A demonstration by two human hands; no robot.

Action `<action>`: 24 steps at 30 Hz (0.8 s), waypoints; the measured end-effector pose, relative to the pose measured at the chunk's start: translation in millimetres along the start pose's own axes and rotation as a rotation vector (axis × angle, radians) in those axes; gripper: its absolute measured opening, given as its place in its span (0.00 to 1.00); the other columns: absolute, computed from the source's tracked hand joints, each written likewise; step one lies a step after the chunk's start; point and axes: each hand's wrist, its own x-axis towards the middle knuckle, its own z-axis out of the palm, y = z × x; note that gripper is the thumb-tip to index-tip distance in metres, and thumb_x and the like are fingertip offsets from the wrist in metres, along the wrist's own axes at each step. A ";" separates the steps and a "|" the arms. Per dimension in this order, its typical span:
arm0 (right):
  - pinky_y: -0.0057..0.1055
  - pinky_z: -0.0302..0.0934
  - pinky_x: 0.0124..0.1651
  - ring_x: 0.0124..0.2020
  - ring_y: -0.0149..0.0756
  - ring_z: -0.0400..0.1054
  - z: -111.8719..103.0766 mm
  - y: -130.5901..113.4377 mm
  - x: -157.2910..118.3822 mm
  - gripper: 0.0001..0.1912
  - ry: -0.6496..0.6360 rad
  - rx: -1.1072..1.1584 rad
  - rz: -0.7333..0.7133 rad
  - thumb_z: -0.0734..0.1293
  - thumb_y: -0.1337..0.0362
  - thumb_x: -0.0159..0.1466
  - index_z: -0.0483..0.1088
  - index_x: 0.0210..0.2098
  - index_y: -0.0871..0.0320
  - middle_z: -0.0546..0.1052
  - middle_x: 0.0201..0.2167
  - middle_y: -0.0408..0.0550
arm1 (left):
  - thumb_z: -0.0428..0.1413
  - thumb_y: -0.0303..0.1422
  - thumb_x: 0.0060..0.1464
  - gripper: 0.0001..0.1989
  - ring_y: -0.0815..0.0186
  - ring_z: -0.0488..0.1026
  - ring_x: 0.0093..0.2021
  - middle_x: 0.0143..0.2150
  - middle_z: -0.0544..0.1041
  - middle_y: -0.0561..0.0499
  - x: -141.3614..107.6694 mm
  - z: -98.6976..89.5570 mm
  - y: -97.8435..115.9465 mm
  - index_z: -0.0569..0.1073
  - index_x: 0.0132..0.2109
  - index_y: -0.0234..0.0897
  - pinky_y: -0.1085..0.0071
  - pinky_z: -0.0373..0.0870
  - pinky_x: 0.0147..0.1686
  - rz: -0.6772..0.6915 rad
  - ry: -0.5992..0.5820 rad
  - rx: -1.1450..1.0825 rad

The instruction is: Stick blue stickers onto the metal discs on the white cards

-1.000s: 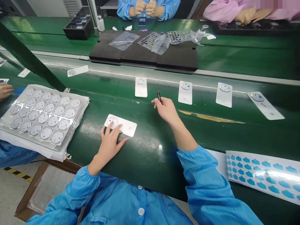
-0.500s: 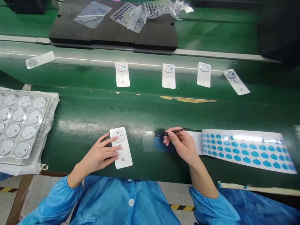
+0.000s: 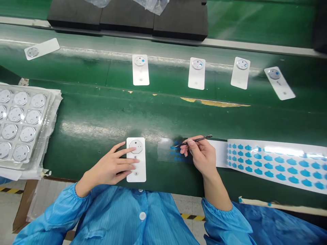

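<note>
My left hand (image 3: 112, 165) lies with its fingers spread over the left side of a white card (image 3: 141, 170), which bears a silvery octagonal disc (image 3: 136, 145) near its far end. The card stands nearly square to the table edge. My right hand (image 3: 201, 158) grips slim black tweezers (image 3: 204, 137), their tip pointing left. That tip is over a clear film (image 3: 164, 149) with small blue spots, partly hidden by the hand. From under the right hand a white strip runs to a sheet of blue stickers (image 3: 269, 165).
Several white cards with discs, such as one card (image 3: 141, 74), lie along the far ledge. Clear trays of discs (image 3: 19, 124) are stacked at the left. Dark foam blocks (image 3: 127, 18) with plastic bags stand at the back. The green table surface (image 3: 102, 112) has torn patches.
The white card under my left hand has turned from a tilt to nearly straight. The tweezers' tip has shifted slightly right over the film. The camera view has tipped down.
</note>
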 end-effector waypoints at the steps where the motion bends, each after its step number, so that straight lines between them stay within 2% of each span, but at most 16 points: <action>1: 0.32 0.67 0.22 0.21 0.37 0.74 2.2 -3.7 -0.7 0.18 0.020 0.026 0.000 0.74 0.47 0.68 0.73 0.36 0.55 0.80 0.25 0.47 | 0.57 0.34 0.70 0.15 0.51 0.57 0.78 0.67 0.76 0.51 0.9 1.3 0.7 0.78 0.60 0.46 0.42 0.43 0.79 -0.049 0.013 0.045; 4: 0.31 0.67 0.20 0.20 0.37 0.74 17.1 -16.0 -5.4 0.18 0.039 0.092 -0.009 0.75 0.48 0.67 0.74 0.34 0.55 0.80 0.24 0.46 | 0.57 0.41 0.70 0.27 0.46 0.53 0.79 0.74 0.67 0.46 6.0 6.0 3.3 0.67 0.72 0.44 0.37 0.40 0.78 -0.173 0.029 0.156; 8: 0.31 0.70 0.22 0.21 0.36 0.75 54.1 -31.0 -13.2 0.17 -0.073 0.143 0.044 0.74 0.49 0.69 0.75 0.36 0.56 0.81 0.24 0.47 | 0.56 0.45 0.71 0.29 0.47 0.53 0.79 0.74 0.67 0.47 12.4 9.6 6.0 0.65 0.73 0.45 0.38 0.38 0.78 -0.144 -0.027 0.146; 13: 0.29 0.70 0.23 0.20 0.34 0.74 91.9 -36.1 -9.7 0.19 -0.200 0.124 0.160 0.73 0.46 0.69 0.74 0.38 0.57 0.81 0.25 0.48 | 0.57 0.48 0.69 0.38 0.46 0.53 0.79 0.76 0.62 0.43 13.6 9.4 6.4 0.57 0.77 0.38 0.40 0.42 0.78 -0.162 -0.030 0.155; 16: 0.27 0.69 0.22 0.20 0.33 0.74 98.1 -33.3 -1.8 0.22 -0.239 0.109 0.199 0.74 0.44 0.67 0.74 0.38 0.58 0.81 0.25 0.48 | 0.57 0.48 0.70 0.36 0.45 0.54 0.78 0.76 0.62 0.44 13.1 9.6 5.4 0.60 0.76 0.37 0.40 0.41 0.78 -0.142 -0.020 0.166; 24: 0.27 0.69 0.20 0.19 0.33 0.73 95.5 -29.6 13.5 0.24 -0.300 0.109 0.243 0.76 0.41 0.63 0.73 0.35 0.57 0.80 0.24 0.47 | 0.57 0.47 0.69 0.34 0.47 0.54 0.79 0.76 0.63 0.45 13.5 12.2 3.0 0.62 0.75 0.39 0.41 0.41 0.79 -0.144 -0.010 0.136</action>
